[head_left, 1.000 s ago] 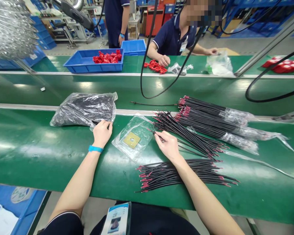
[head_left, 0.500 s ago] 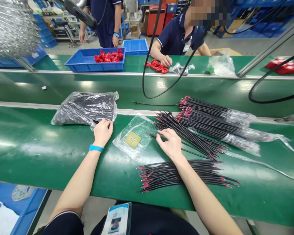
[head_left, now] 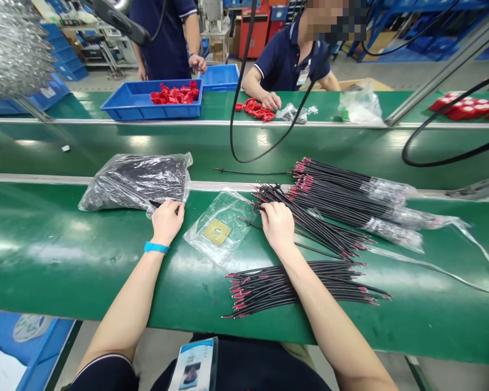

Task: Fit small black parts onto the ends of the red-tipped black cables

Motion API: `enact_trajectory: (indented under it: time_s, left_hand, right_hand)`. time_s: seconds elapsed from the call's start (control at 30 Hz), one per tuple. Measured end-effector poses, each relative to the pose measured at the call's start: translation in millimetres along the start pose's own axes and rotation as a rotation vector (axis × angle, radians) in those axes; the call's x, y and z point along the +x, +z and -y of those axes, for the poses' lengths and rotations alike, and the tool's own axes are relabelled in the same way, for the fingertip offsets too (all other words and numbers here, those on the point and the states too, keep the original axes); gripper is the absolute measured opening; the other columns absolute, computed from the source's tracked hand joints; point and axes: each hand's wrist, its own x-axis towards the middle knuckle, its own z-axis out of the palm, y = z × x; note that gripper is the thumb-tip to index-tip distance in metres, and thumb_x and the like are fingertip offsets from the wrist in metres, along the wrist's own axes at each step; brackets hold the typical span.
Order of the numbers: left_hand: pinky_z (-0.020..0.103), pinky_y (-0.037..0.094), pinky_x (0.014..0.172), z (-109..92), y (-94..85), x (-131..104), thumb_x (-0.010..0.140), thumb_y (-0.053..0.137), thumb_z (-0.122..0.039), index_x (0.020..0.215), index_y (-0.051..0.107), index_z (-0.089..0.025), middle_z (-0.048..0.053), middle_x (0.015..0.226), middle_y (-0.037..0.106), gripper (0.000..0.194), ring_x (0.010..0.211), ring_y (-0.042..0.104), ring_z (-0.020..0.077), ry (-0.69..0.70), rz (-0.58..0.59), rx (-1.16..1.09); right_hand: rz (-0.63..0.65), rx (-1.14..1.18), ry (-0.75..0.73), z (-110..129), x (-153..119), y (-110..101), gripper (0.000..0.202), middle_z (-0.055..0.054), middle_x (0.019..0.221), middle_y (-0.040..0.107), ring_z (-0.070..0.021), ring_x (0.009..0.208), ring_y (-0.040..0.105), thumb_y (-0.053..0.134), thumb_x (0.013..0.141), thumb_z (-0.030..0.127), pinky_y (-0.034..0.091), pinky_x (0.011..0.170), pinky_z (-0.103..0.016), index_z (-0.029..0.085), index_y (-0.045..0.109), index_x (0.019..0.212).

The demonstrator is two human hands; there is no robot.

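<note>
Our loose, crossing pile of black cables (head_left: 326, 225) lies on the green table (head_left: 122, 255), its clipped ends toward the left, and our right hand (head_left: 279, 225) rests over those ends with the fingers bent and close together; we cannot tell whether they have hold of one. We judge the step in hand to be singling out a cable, and the next move calls for a fine pinch that frees one without dragging its tangled neighbours. A single cable (head_left: 250, 222) pokes out just left of that hand, beside a flat clear bag (head_left: 238, 209) with a yellow square plate (head_left: 217, 239) showing in it. Our left hand (head_left: 167, 224), fingers curled nearly closed, touches the corner of the stuffed plastic bag (head_left: 138, 179); something dark shows at its fingertips, but we cannot tell what it grips. Nearer us lies a row of cables (head_left: 261, 288); beyond the pile, two wrapped bundles (head_left: 334, 198). Across the table, a co-worker's hand (head_left: 272, 101) touches red parts (head_left: 255, 110).
</note>
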Motion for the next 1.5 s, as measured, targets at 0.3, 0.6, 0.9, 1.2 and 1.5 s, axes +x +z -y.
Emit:
enact_trajectory:
  time_s: [0.3, 0.6, 0.9, 1.2, 1.5]
  left_hand:
    - [0.028, 0.040, 0.065, -1.9, -2.5, 0.3, 0.094, 0.048, -0.035, 0.088, 0.073, -0.020, 0.006, 0.083, 0.069, 0.030, 0.074, 0.063, 0.0190, 0.003, -0.005, 0.004]
    - [0.028, 0.040, 0.064, -2.2, -2.9, 1.0, 0.094, 0.047, -0.036, 0.087, 0.073, -0.020, 0.006, 0.082, 0.070, 0.031, 0.073, 0.063, 0.0190, 0.004, 0.001, 0.007]
    - [0.029, 0.041, 0.066, -3.2, -3.5, 1.0, 0.095, 0.047, -0.035, 0.087, 0.073, -0.020, 0.006, 0.082, 0.069, 0.031, 0.074, 0.063, 0.0192, 0.001, 0.005, 0.005]
    - [0.028, 0.040, 0.066, -2.0, -2.9, 0.5, 0.095, 0.047, -0.036, 0.089, 0.073, -0.019, 0.006, 0.082, 0.069, 0.032, 0.074, 0.063, 0.0192, 0.001, 0.013, 0.005]
    - [0.029, 0.040, 0.067, -2.2, -2.9, 1.2, 0.095, 0.047, -0.036, 0.089, 0.074, -0.019, 0.006, 0.082, 0.068, 0.032, 0.075, 0.062, 0.0192, -0.017, 0.036, 0.028]
  right_hand:
    - [-0.149, 0.192, 0.050, 2.6, -4.8, -7.3, 0.023, -0.009, 0.091, 0.068, -0.0195, 0.085, 0.060, 0.043, 0.097, 0.021, 0.043, 0.081, -0.035, 0.016, 0.064, 0.105]
    - [-0.094, 0.428, 0.085, 15.7, -14.5, -16.0, 0.023, -0.004, 0.078, 0.064, -0.0121, 0.068, 0.059, 0.047, 0.098, 0.030, 0.045, 0.065, -0.024, 0.019, 0.067, 0.100]
    - [-0.097, 0.495, 0.103, 16.8, -15.3, -17.8, 0.027, 0.000, 0.060, 0.050, -0.0092, 0.054, 0.045, 0.049, 0.096, 0.033, 0.037, 0.056, -0.023, 0.018, 0.070, 0.090]
    - [-0.136, 0.536, 0.091, 17.1, -16.0, -17.1, 0.025, 0.002, 0.058, 0.047, -0.0079, 0.051, 0.041, 0.052, 0.095, 0.032, 0.033, 0.052, -0.023, 0.017, 0.071, 0.089]
    - [-0.132, 0.448, 0.059, 15.2, -16.6, -12.9, 0.022, 0.002, 0.061, 0.052, -0.0068, 0.052, 0.044, 0.055, 0.094, 0.028, 0.036, 0.054, -0.022, 0.016, 0.073, 0.092]
